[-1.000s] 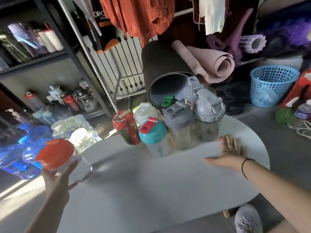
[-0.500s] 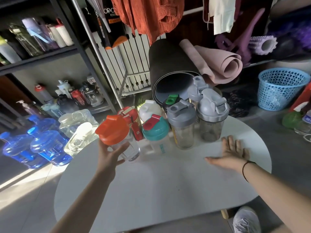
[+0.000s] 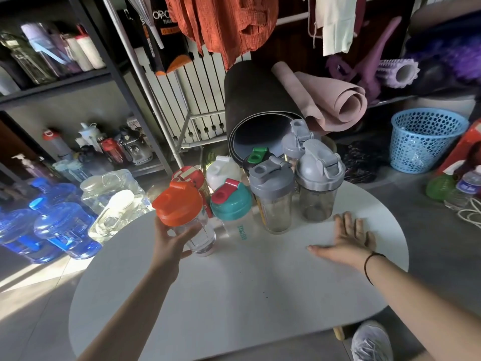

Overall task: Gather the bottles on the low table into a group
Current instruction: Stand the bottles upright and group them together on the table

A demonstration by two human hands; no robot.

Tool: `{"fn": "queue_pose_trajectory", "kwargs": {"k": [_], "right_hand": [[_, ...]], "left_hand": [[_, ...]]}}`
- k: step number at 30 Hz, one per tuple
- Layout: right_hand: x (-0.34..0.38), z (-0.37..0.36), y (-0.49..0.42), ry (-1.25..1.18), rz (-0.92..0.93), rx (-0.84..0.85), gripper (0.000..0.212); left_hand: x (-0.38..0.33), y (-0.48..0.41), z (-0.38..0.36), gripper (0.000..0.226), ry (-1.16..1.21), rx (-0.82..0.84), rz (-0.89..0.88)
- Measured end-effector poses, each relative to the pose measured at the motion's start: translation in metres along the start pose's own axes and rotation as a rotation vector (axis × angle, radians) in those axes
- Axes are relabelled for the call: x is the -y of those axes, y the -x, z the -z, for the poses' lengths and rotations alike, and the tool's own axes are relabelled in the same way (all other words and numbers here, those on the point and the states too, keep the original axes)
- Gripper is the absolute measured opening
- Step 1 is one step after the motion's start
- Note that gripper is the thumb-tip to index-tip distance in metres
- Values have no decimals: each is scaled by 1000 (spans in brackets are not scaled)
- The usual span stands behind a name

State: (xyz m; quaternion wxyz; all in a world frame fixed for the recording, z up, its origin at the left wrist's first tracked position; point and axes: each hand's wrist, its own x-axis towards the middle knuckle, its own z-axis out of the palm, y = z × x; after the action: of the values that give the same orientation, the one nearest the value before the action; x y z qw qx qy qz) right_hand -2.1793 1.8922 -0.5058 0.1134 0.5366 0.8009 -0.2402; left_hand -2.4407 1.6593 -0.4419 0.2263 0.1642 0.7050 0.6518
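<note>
My left hand grips a clear bottle with an orange lid, its base resting on the white oval low table, just left of the cluster. The cluster at the table's far edge holds a teal-lidded bottle with a red flap, a red-lidded bottle, a white-lidded one, a green-capped dark one and three grey-lidded shakers. My right hand lies flat and open on the table, in front of the grey shakers, touching none.
Blue water jugs and clear containers stand on the floor left of the table. Rolled mats lean behind the cluster. A blue basket sits at right. Shelves of bottles fill the left. My shoe is under the table edge.
My left hand has carried the orange-lidded bottle from the table's far left edge rightwards and set it beside the cluster. My right hand has stayed flat on the table.
</note>
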Motion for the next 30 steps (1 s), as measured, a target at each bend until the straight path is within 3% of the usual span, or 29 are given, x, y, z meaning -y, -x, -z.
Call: {"fn": "queue_pose_trajectory", "kwargs": {"k": [16,21,24,27,30], "right_hand": [[-4,-4,-4,-13,20,-31,126],[-8,-5,-1,-66,34,-115,119],[-17,6,-6,-316,95,-282,105],[-22,25,-17,-765,212,-236,98],[-12,34,-22,-796,307,-206,89]], "left_hand": [[-2,8,-6,58,-1,15,-12],[12,9,-1,53,-16,48,0],[24,12,0,62,-37,84,3],[29,14,-1,75,-55,68,-5],[33,10,0,63,-60,45,-29]]}}
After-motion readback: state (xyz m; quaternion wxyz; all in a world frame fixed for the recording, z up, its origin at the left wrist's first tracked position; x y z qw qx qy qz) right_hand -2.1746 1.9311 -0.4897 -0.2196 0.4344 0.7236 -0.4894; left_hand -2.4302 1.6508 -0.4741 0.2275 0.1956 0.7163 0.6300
